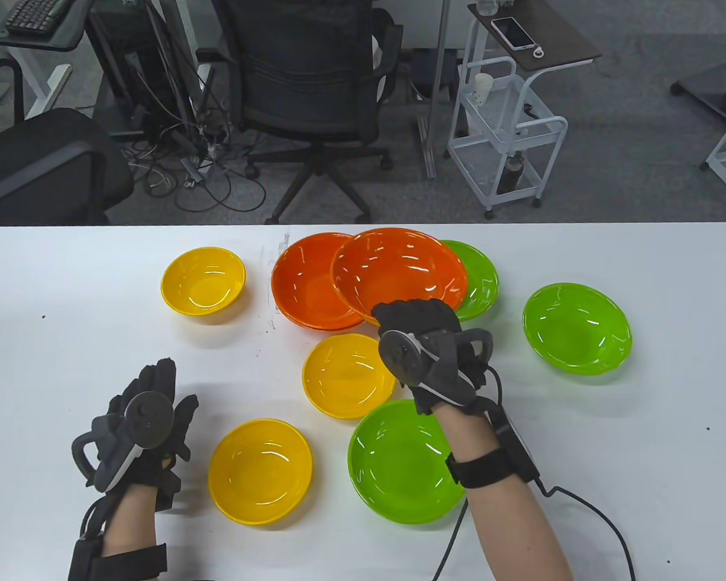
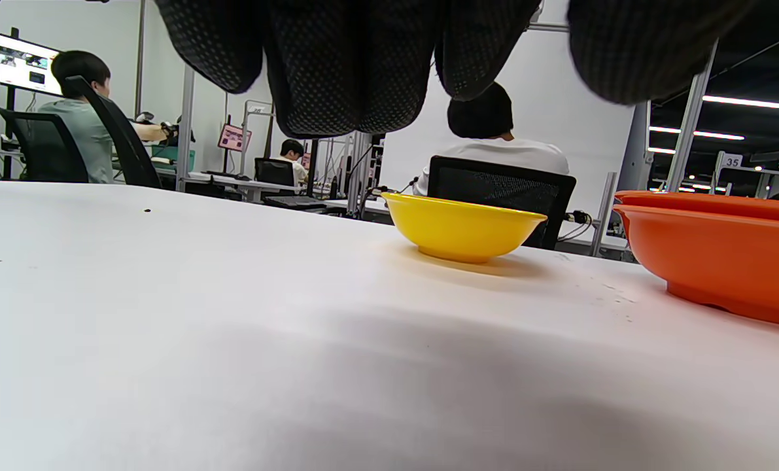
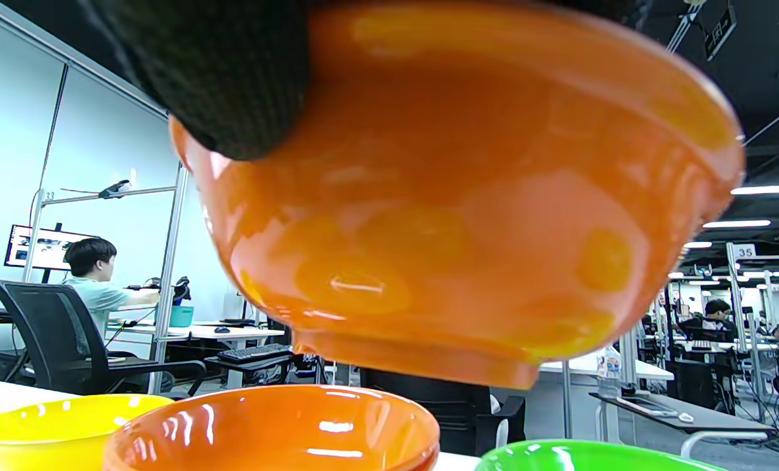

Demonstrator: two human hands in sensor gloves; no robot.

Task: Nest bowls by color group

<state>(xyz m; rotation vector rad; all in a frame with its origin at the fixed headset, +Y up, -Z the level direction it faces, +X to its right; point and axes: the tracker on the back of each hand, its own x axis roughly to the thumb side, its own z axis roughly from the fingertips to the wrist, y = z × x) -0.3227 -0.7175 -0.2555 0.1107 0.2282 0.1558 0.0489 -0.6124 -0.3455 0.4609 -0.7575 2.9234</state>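
My right hand (image 1: 408, 315) grips the near rim of an orange bowl (image 1: 399, 272) and holds it in the air, tilted, over an orange stack (image 1: 305, 284) and partly over a green bowl (image 1: 481, 278). In the right wrist view the held bowl (image 3: 467, 196) hangs above the orange stack (image 3: 271, 428), with my gloved finger (image 3: 219, 72) on its rim. Three yellow bowls (image 1: 203, 280), (image 1: 348, 375), (image 1: 260, 463) and two more green bowls (image 1: 576, 328), (image 1: 405, 463) sit apart on the white table (image 1: 66, 290). My left hand (image 1: 157, 387) is open and empty at the near left.
The left wrist view shows my fingers (image 2: 356, 65) above bare table, the far yellow bowl (image 2: 464, 226) and the orange stack (image 2: 716, 255). Office chairs and a white cart (image 1: 502, 121) stand beyond the table's far edge. A cable (image 1: 581, 502) trails from my right wrist.
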